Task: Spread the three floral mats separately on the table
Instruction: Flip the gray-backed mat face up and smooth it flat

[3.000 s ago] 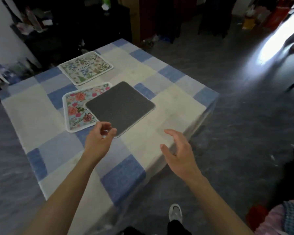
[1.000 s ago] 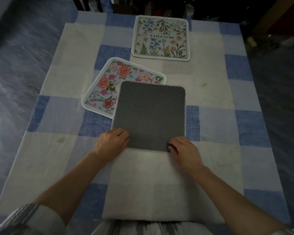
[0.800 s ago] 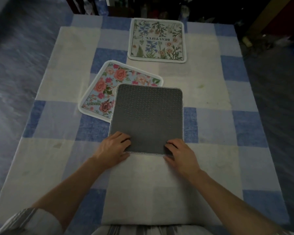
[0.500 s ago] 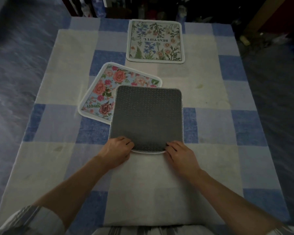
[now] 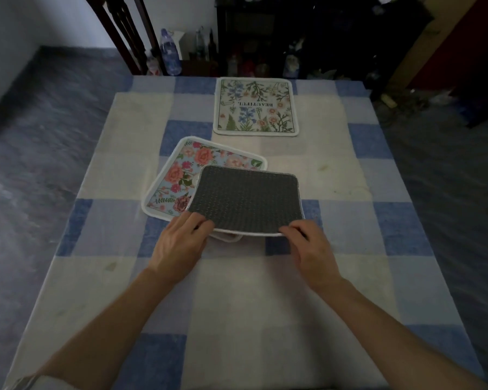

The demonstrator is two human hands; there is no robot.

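**One mat spread, two overlapping**

Left hand (image 5: 181, 246) and right hand (image 5: 312, 249) pinch the raised near edge of the upside-down mat (image 5: 245, 201), fingers curled over it. Just beyond them it overlaps the rose mat (image 5: 178, 175). Farthest off, the blue-flower mat (image 5: 255, 106) lies flat, alone.

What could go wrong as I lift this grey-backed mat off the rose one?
The left hand and right hand pinch the near edge of the grey-backed mat, which overlaps the rose mat; pulling may drag that one askew. It lies backing up, so setting it down unflipped would hide its face. Flipped away, it might land on the far mat.
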